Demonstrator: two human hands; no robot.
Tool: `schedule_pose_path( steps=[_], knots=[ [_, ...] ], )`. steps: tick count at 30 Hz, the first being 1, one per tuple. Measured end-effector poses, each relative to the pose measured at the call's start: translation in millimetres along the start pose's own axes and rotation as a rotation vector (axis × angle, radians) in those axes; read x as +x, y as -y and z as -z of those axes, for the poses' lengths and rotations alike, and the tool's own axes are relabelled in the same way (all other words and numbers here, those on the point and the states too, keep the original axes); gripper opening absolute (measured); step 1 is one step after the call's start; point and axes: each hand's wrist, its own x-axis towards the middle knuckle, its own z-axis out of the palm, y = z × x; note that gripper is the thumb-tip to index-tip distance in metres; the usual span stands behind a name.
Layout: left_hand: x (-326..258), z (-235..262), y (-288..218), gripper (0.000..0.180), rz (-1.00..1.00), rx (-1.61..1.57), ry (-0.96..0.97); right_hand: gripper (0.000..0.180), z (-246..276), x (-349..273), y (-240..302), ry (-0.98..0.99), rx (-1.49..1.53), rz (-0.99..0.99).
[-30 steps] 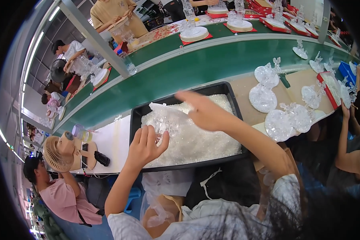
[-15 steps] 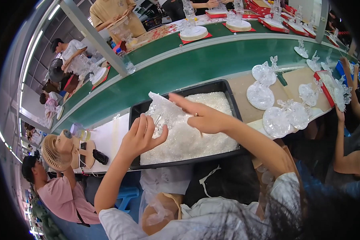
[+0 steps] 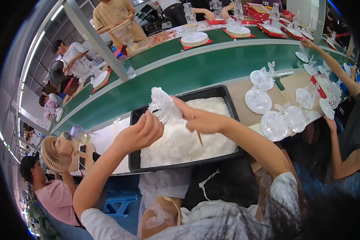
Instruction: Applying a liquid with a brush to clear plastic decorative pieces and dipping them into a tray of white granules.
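Observation:
My left hand [image 3: 142, 132] is closed on the clear plastic part of a figurine whose round base [image 3: 164, 105], coated in white glitter, stands tilted on edge. My right hand [image 3: 202, 118] lies against the base's right side, its fingers curled. A thin brown stick [image 3: 200, 139] pokes down from beneath that hand; most of it is hidden. Below both hands is a black tray [image 3: 184, 163] filled with loose white glitter granules [image 3: 160, 154]. Which part of the figurine my left fingers pinch is hidden.
To the right, several glitter-coated round bases [image 3: 258, 100] lie on cardboard. A co-worker's hand [image 3: 331, 123] holds another base beside a red box [image 3: 318, 85]. Beyond the tray runs a green conveyor belt [image 3: 212, 66]. A beige fan [image 3: 55, 154] stands at the left.
The figurine's base has turned more upright, and my left fingers have closed in. My right hand has shifted slightly left. At the right, a co-worker's arm now reaches toward the belt.

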Motion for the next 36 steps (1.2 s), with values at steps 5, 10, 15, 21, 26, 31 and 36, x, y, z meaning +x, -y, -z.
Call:
schedule_pose_path(
  steps=[5,10,15,21,26,31,36],
  knots=[
    [0.5,6.4,9.9,0.028,-0.07,0.108,-0.018,0.077,13.1,12.6,-17.6,-0.43,-0.325,0.313],
    [-7.3,3.5,3.4,0.028,0.03,0.035,0.003,0.088,14.4,6.4,-7.9,-0.137,-0.254,0.263],
    [-16.0,2.3,-17.9,0.029,0.179,-0.033,0.043,0.074,-4.2,14.7,-5.2,-0.359,-0.464,0.399],
    [-19.2,1.8,-37.3,0.031,0.319,-0.129,-0.016,0.08,3.9,13.0,8.4,-0.525,-0.093,0.325],
    [-21.1,-3.6,-49.4,0.037,0.429,-0.166,-0.097,0.092,-2.6,4.2,-13.1,-0.142,-0.282,0.258],
    [-18.8,-13.5,-54.4,0.037,0.51,-0.225,-0.178,0.091,1.6,8.1,-8.0,-0.229,-0.277,0.48],
    [-17.2,-15.0,-47.7,0.038,0.614,-0.333,-0.223,0.095,-4.6,-6.2,4.6,0.04,-0.318,0.381]
  ],
)
